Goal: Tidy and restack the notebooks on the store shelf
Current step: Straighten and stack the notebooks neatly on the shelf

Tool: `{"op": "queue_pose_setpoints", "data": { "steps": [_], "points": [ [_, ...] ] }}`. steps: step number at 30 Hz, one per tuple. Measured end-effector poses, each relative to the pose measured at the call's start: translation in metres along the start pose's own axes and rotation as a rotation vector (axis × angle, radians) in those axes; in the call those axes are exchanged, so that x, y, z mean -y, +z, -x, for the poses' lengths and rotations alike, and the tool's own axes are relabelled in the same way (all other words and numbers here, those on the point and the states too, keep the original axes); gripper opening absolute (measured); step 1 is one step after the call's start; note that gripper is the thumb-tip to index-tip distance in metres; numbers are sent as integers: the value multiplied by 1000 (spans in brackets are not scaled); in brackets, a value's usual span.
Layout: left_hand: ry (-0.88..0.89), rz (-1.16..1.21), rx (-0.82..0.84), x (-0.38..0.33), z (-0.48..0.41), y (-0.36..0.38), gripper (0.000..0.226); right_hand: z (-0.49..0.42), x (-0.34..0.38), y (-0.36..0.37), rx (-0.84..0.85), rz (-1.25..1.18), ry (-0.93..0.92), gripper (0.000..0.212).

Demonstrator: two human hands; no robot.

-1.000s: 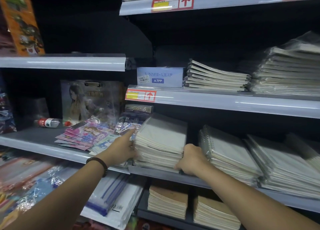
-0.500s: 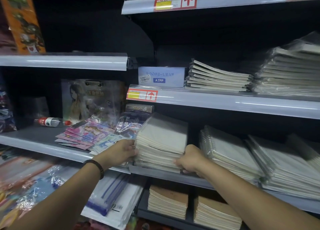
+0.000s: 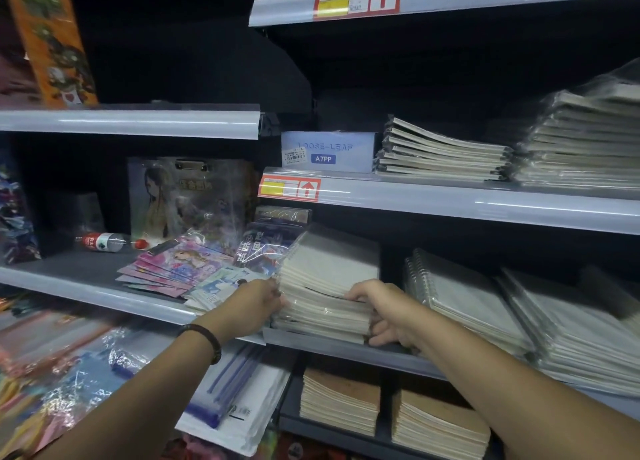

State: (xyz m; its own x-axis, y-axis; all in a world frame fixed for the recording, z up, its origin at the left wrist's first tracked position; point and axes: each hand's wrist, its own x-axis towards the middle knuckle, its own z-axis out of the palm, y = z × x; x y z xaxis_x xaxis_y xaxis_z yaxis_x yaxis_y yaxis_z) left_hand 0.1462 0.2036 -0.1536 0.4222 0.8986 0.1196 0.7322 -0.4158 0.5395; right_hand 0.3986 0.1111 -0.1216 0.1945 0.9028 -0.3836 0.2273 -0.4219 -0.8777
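Observation:
A stack of white plastic-wrapped spiral notebooks (image 3: 329,279) sits on the middle shelf (image 3: 349,350), leaning back. My left hand (image 3: 254,305) presses against the stack's left side. My right hand (image 3: 388,312) grips its right front corner, with the thumb tucked into a gap partway down the pile and the fingers curled under its lower edge. To the right lie further leaning stacks of wrapped spiral notebooks (image 3: 464,300), partly blurred.
Colourful illustrated packets (image 3: 176,267) and a plastic bottle (image 3: 104,242) lie on the left shelf. More notebook stacks (image 3: 440,151) and a blue loose-leaf box (image 3: 327,151) are on the shelf above. Brown-covered notebooks (image 3: 341,399) fill the shelf below.
My right thumb has slid into a gap in the stack, splitting off its upper part. My left hand has shifted lower along the stack's left side.

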Motion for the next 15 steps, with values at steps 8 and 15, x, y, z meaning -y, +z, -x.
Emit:
{"op": "queue_pose_setpoints", "data": {
  "steps": [8,15],
  "points": [
    [-391,952,379,-16,-4,-31,89,-7,1,-4,118,-404,202,100],
    [-587,827,421,-37,-30,-40,136,-3,8,-8,175,-413,279,98]
  ]
}}
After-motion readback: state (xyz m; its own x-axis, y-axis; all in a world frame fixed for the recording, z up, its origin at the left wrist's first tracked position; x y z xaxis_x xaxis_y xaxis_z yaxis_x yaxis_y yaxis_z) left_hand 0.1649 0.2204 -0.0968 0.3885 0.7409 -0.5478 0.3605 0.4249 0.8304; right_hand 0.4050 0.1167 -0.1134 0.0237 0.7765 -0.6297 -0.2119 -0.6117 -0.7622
